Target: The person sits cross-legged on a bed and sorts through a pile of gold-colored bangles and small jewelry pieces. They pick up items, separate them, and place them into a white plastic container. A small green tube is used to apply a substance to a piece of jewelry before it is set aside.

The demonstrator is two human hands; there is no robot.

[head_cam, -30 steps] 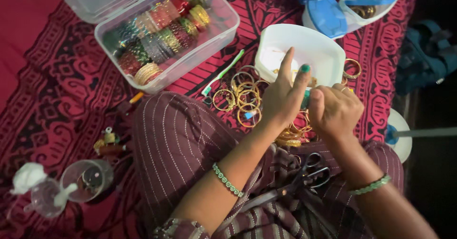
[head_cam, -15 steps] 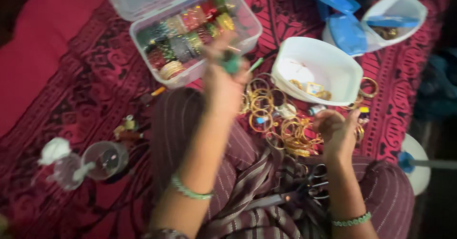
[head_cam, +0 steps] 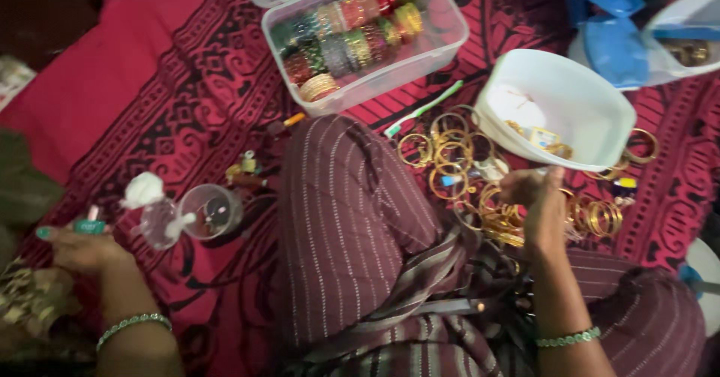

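Note:
My left hand is far out to the left over the red patterned cloth, shut on a small green-capped bottle. My right hand hovers above a heap of gold bangles beside my knee, its fingers loosely curled; whether anything is in them is hidden. Just beyond that hand stands a white tub with a few small gold pieces in it. A clear cup and a white lump lie close to my left hand.
A clear plastic box packed with coloured bangles sits at the top, lid open. A green and white stick lies below it. Blue bags and another white container are at the top right. My striped knee fills the middle.
My left hand left the right hand, rose over the bangle box with the green item, then swung far left and down. My right hand stayed by the gold bangles.

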